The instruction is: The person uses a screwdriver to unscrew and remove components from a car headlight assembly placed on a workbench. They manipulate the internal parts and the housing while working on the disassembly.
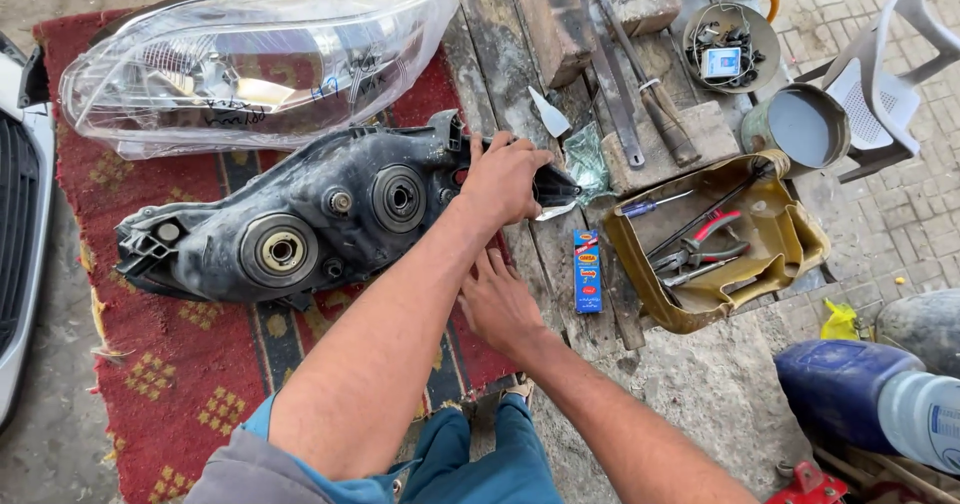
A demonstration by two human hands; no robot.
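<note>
1. The black headlight housing (300, 219) lies back side up on the red patterned rug (170, 364), with round sockets showing on its rear face
2. The left hand (505, 179) rests on the right end of the housing, fingers curled over its top edge and gripping it
3. The right hand (497, 299) lies just below the housing's right end, fingers spread flat and empty on the rug edge, fingertips pointing up toward the housing
4. Above the housing, close beside it, sits a clear headlight lens unit wrapped in plastic film (250, 64)
5. Right of the housing, on the worn wooden boards (500, 54), lies a small blue box (587, 271)
6. Further right of the housing is a cut yellow container (790, 244) holding pliers (700, 254) and a screwdriver (650, 206)
7. Up and right of the housing are a brick (555, 19), long metal files (630, 84), and a round tin (800, 124)
8. A white plastic chair (885, 74) stands well apart from the housing, at the far right
9. Left of the housing, a white car bumper (20, 264) edges the rug
</note>
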